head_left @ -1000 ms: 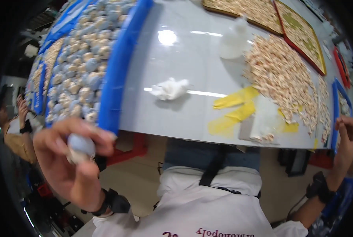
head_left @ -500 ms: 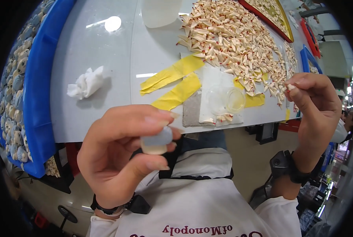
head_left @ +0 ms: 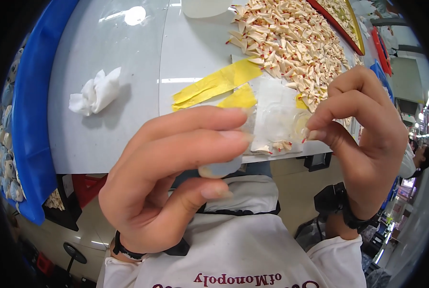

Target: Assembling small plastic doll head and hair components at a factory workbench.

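My left hand (head_left: 157,177) is closed on a small rounded piece (head_left: 219,169), pale grey-blue with a cream part; the fingers hide much of it. To the right, my right hand (head_left: 366,129) pinches a tiny cream piece with a red tip (head_left: 304,138) between thumb and forefinger. Behind that pinch lies a small clear round dish (head_left: 299,123) on a whitish sheet (head_left: 267,103). A few cream pieces (head_left: 281,145) lie by the sheet's near edge. Farther back spreads a large heap of cream, pointed, red-tipped pieces (head_left: 286,41).
Yellow tape strips (head_left: 219,84) stick to the white table (head_left: 142,120). Left of them is a crumpled white tissue (head_left: 97,93). A blue tray (head_left: 39,101) of grey-blue and cream pieces stands at far left. A red-and-yellow-edged tray (head_left: 337,26) and a translucent container (head_left: 206,7) sit at the back.
My right hand has moved left with its tiny piece, close to the clear dish. My left hand has shifted right with the rounded piece, its fingers now covering more of it.
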Motion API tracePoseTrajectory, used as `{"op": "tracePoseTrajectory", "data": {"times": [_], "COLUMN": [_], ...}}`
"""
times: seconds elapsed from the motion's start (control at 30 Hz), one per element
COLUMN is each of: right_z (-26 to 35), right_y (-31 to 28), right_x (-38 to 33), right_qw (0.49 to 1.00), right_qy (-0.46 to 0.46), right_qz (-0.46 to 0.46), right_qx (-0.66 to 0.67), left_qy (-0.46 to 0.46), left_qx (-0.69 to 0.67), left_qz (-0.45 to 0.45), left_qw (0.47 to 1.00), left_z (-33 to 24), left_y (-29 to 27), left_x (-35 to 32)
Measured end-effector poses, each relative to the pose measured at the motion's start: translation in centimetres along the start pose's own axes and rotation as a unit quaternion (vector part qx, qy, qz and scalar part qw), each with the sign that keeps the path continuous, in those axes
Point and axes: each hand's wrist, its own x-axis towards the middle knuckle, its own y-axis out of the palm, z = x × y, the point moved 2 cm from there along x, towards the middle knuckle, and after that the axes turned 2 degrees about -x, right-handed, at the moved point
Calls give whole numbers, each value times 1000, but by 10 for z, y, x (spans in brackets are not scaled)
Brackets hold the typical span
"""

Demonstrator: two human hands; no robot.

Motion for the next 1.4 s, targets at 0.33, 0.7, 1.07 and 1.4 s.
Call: {"op": "tracePoseTrajectory", "data": {"times": [0.33, 0.7, 1.07, 1.4], "right_z": [17, 11, 16, 17], "right_y": [6, 7, 24, 38], "right_x": [5, -38, -51, -45], "right_qw": [993, 968, 973, 962], "right_qy": [-11, -128, -148, -122], "right_qz": [-5, -88, -88, -150], "right_qx": [-119, 198, 156, 195], "left_qy": [-1, -77, 70, 33], "left_qx": [-84, -182, 114, 177], "left_qz": [17, -72, 2, -20], "left_qw": [996, 978, 991, 983], "left_z": [2, -13, -28, -28], "left_y": [8, 29, 38, 31], "left_x": [-3, -6, -4, -6]}}
